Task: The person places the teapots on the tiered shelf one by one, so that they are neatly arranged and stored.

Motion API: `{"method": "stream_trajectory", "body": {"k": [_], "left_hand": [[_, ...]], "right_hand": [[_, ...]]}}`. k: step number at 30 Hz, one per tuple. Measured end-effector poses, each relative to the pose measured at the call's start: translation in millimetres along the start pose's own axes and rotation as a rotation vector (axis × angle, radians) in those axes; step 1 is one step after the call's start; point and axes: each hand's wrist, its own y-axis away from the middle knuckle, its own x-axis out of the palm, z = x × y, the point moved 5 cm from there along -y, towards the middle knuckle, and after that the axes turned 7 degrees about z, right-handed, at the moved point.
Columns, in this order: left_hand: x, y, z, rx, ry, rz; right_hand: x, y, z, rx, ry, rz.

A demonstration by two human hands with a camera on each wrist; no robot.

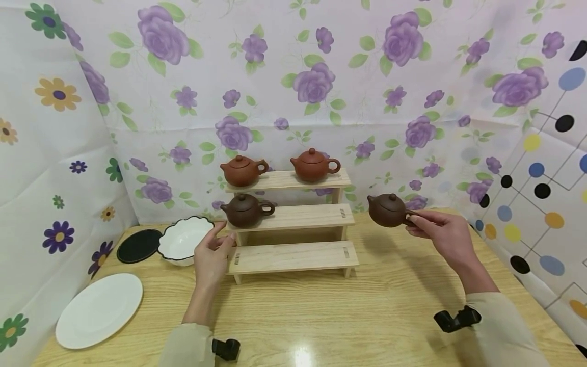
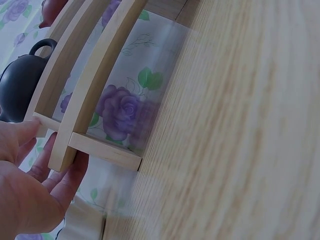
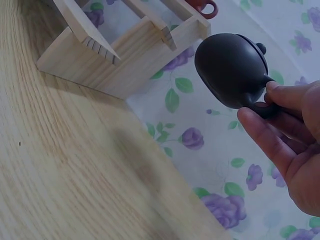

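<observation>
Head view: right of centre, the right hand (image 1: 442, 232) pinches the handle of a dark brown clay teapot (image 1: 387, 209), holding it level in the air beside the three-step pale wooden rack (image 1: 293, 220).

Left wrist view: at lower left, the left hand (image 2: 30, 185) lies with relaxed, nearly straight fingers against the rack's end, likely steadying it.

Right wrist view: at upper right, fingertips (image 3: 260, 127) clamp the handle.

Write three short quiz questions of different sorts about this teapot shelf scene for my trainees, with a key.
1. True or false: the right hand holds a dark brown teapot clear of the wooden shelf.
2. How many teapots stand on the shelf? A) two B) three C) four
3. Fill in: the left hand touches the shelf's ____ end.

Key: 1 true; 2 B; 3 left.
</observation>
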Motion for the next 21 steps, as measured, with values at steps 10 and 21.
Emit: {"method": "stream_trajectory", "body": {"k": [10, 21], "left_hand": [[-0.7, 0.3, 0.2, 0.001, 0.009, 0.003], [-0.1, -0.2, -0.4, 0.01, 0.006, 0.0]], "right_hand": [[8.8, -6.2, 10.3, -0.007, 0.072, 0.026], [21.3, -15.8, 24.3, -0.035, -0.002, 0.087]]}}
